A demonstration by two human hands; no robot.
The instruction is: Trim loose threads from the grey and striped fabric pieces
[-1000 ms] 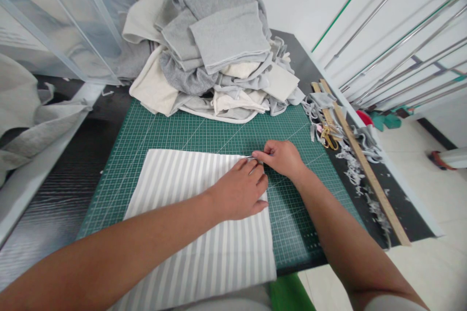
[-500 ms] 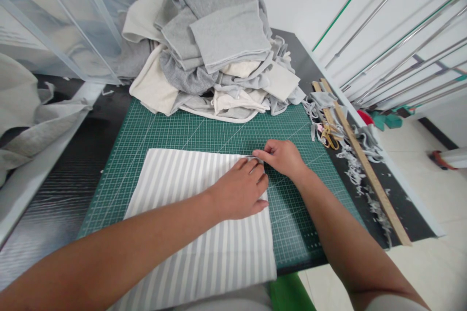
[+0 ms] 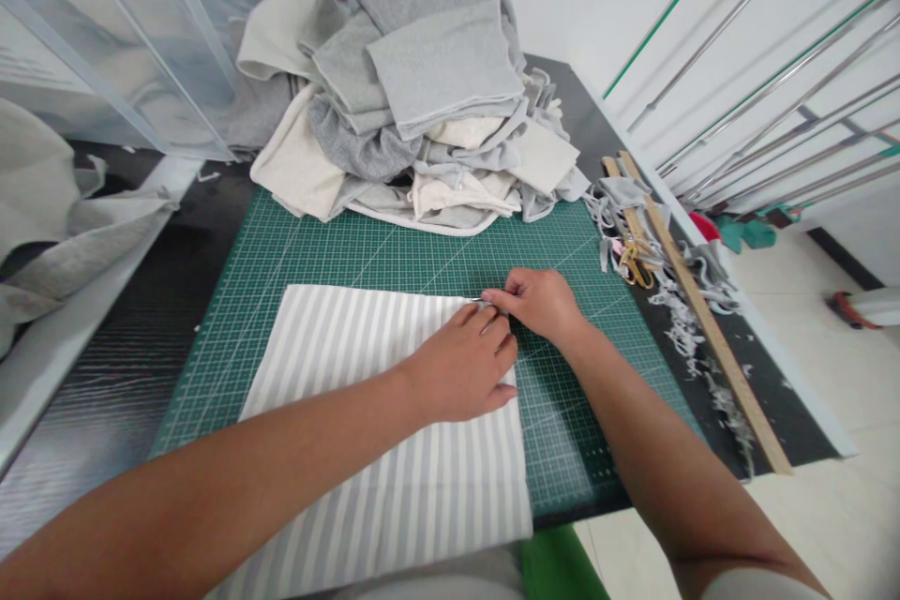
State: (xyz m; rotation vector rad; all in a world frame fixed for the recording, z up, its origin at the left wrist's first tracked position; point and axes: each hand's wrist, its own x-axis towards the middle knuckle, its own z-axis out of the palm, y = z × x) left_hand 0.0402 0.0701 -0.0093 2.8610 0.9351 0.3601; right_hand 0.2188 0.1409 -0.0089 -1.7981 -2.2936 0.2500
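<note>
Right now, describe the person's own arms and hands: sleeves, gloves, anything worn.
Both forearms are bare. The left hand and the right hand wear no gloves, and no rings, watch or bracelet show. Nothing is worn on the left arm as far as the picture's edge. At the bottom right corner, a light grey sleeve shows on the right upper arm.

My left hand [image 3: 464, 370] lies palm down, fingers together and slightly curled, pointing far and right, its bare forearm running back to the near left. My right hand [image 3: 538, 305] sits just beyond it, touching at the fingertips, thumb and forefinger pinched together and pointing left, the forearm stretching away toward the near right.
</note>
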